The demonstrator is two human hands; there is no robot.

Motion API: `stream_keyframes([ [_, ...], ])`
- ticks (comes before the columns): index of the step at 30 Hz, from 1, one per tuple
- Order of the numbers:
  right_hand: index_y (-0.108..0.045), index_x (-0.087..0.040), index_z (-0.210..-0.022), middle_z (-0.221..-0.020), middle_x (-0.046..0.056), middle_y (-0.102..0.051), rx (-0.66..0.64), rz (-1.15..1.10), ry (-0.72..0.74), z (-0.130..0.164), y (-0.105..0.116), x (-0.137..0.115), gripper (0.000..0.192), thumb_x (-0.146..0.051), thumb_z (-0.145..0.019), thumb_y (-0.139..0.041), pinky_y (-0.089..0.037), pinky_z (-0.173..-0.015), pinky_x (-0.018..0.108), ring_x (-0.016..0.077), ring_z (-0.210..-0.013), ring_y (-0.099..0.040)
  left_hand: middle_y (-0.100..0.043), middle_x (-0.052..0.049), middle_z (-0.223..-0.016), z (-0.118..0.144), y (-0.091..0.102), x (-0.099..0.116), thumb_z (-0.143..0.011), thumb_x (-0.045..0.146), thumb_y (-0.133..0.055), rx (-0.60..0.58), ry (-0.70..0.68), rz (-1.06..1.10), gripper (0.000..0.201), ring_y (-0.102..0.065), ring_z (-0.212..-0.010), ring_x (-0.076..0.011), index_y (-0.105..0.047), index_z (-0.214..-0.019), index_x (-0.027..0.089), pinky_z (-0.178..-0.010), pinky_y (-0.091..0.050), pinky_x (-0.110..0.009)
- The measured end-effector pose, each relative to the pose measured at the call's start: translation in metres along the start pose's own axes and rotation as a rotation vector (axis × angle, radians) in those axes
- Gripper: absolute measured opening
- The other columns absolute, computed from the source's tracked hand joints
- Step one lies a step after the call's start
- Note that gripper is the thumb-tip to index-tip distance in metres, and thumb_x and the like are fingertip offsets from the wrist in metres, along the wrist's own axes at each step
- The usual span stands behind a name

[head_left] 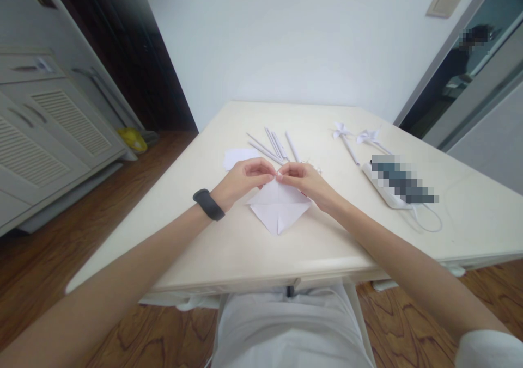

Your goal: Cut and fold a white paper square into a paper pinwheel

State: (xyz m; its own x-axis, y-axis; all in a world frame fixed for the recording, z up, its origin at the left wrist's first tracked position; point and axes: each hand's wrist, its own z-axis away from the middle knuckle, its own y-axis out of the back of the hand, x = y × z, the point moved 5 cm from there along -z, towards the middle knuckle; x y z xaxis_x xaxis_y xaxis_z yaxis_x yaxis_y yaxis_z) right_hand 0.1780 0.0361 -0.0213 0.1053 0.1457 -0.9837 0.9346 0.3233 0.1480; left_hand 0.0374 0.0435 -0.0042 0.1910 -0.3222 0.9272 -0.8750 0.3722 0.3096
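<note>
A square of white paper [278,204] lies on the table turned like a diamond, with crease lines and cuts running in from its corners. My left hand [250,176] and my right hand [303,178] meet at its far corner. The fingertips of both pinch the paper there, thumbs nearly touching. A dark band circles my left wrist. Just beyond my hands lie several rolled white paper sticks [274,142], and a flat white paper piece [235,158] sits left of them, partly behind my left hand.
Two paper pinwheels on sticks, one pinwheel [340,130] and another pinwheel [368,136], lie at the back right of the white table [196,248]. A white device with a cord [386,189] rests nearer. A person [453,66] is beyond the doorway.
</note>
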Motion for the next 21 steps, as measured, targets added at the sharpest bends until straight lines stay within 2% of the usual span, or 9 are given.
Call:
stream_keyframes([
  [9, -0.061, -0.017, -0.077, -0.063, -0.002, -0.056, -0.004, -0.01, -0.02, -0.0021, 0.0008, 0.0032, 0.025, -0.041, -0.07, -0.066, -0.03, -0.044, 0.02, 0.0081, -0.049, -0.046, -0.061, -0.002, -0.078, 0.0005, 0.0018, -0.0029, -0.073, 0.029, -0.061, 0.009, 0.021, 0.02, 0.014, -0.052, -0.069, -0.0131, -0.065, -0.08, 0.017, -0.064, -0.041, -0.026],
  [21, -0.061, -0.018, -0.078, -0.069, -0.001, -0.058, -0.038, -0.036, -0.029, -0.0017, 0.0004, 0.005, 0.023, -0.04, -0.073, -0.062, -0.029, -0.045, 0.021, 0.0097, -0.054, -0.048, -0.064, -0.003, -0.083, -0.001, 0.0051, -0.0014, -0.076, 0.026, -0.059, 0.041, -0.054, -0.098, 0.012, -0.057, -0.075, -0.015, -0.066, -0.08, 0.017, -0.069, -0.043, -0.027],
])
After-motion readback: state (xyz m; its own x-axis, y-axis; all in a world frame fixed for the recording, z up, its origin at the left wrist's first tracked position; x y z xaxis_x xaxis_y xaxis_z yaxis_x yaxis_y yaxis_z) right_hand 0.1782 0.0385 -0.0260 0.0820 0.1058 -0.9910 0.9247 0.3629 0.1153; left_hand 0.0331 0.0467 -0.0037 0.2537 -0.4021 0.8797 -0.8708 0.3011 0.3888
